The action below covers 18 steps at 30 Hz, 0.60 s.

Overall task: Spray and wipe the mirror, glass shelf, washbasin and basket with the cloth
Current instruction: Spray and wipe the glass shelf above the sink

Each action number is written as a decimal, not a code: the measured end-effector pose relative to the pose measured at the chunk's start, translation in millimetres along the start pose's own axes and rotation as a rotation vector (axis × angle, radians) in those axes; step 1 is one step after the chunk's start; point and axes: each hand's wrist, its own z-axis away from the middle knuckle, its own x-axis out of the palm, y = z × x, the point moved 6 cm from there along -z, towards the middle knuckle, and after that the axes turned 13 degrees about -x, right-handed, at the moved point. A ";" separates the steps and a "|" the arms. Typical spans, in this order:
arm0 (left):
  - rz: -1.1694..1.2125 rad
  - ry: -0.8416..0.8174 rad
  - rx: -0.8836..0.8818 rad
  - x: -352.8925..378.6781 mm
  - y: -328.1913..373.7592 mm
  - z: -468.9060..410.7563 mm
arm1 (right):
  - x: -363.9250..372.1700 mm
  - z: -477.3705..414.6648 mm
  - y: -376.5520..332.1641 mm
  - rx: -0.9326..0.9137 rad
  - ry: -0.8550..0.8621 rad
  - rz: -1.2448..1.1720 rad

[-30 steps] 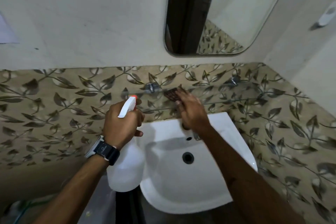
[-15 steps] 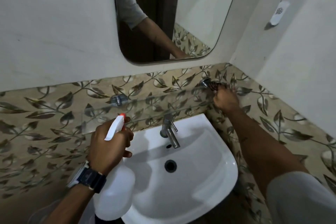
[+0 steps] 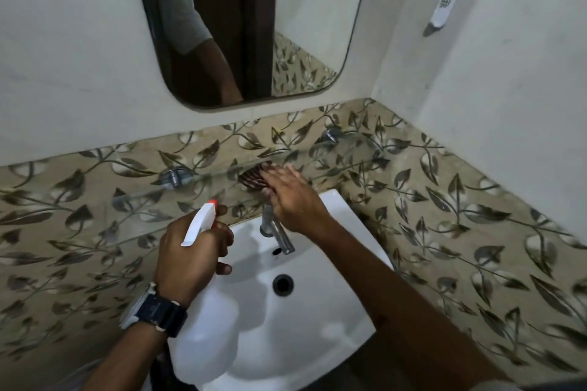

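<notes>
My left hand [image 3: 193, 260] grips a white spray bottle [image 3: 206, 336] by its trigger head, holding it over the left rim of the white washbasin [image 3: 320, 320]. Its nozzle tip is orange. My right hand [image 3: 292, 197] lies flat with straight fingers on a dark ribbed cloth [image 3: 254, 178], pressing it onto the middle of the clear glass shelf [image 3: 133, 213] above the basin. The mirror [image 3: 247, 25] hangs on the wall above and reflects my arm. No basket is in view.
A metal tap [image 3: 276, 228] stands at the basin's back, just under my right wrist. Two chrome brackets [image 3: 174, 176] hold the shelf to the leaf-patterned tiles. A white wall hook [image 3: 443, 9] sits on the right wall near the corner.
My right hand has slid the cloth leftward along the glass shelf, from its right end near the bracket to the middle. The left hand with the bottle has hardly moved.
</notes>
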 end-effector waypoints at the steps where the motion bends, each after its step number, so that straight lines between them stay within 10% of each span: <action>1: 0.008 0.002 0.002 2.0 1.2 0.7 | -6.0 0.2 9.2 -0.011 -0.032 0.056; 12: 0.010 0.007 0.024 -11.1 3.7 -3.4 | -79.3 20.4 165.1 0.585 -0.054 0.275; 18: 0.015 0.027 0.021 -25.3 4.7 -7.8 | -53.9 23.5 123.7 0.465 0.090 0.094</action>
